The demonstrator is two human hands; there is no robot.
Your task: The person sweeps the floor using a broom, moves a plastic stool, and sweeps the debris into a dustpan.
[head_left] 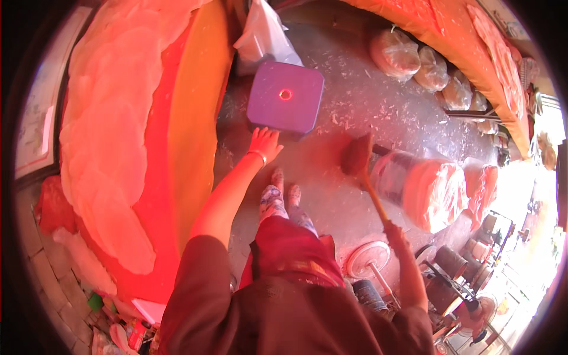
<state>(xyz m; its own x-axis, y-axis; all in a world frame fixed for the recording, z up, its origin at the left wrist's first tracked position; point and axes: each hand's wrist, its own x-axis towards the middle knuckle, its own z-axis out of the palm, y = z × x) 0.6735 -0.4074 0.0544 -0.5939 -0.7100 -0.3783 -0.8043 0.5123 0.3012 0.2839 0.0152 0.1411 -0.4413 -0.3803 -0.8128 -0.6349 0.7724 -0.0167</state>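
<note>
My left hand (265,145) reaches forward with its fingers stretched out, and the fingertips are at the near edge of a purple plastic stool (284,112). The stool has a square top with cut corners and a round hole in its middle. In my right hand (395,234) is the handle of a broom (376,198), with the fingers wrapped round it. The dark broom head (357,155) is low over the floor, right of my feet. Small pale scraps (390,109) are strewn over the grey floor beyond it.
A long table (192,118) with an orange-red cover and pale sheets runs along the left. Behind the stool stands a white sack (266,38). Filled plastic bags (395,53) line the right-hand table's foot. Wrapped rolls (435,192) and a standing fan (368,260) are at the right.
</note>
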